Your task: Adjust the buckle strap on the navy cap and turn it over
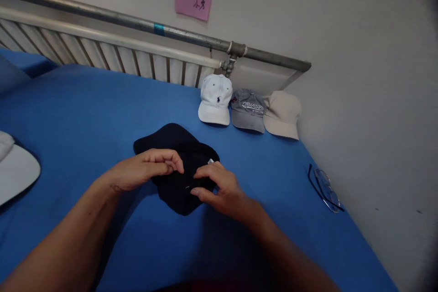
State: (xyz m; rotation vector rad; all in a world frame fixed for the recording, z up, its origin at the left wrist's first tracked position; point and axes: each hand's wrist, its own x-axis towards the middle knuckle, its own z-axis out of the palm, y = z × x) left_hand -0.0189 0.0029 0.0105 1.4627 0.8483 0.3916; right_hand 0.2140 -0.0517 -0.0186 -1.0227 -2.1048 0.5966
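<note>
A black cap lies on the blue cover in front of me, its brim toward the far left and a small white label near its right edge. My left hand is over the cap's near left part, its fingers curled against the black fabric. From the right, my right hand grips the cap's right side, thumb and index finger bent with a small gap between their tips. Dark fabric shows between both hands. Where the other fingertips press is hidden.
At the back stand a white cap, a grey cap and a beige cap in a row. Another white cap lies at the left edge. Glasses rest near the right wall. A radiator and pipe run behind.
</note>
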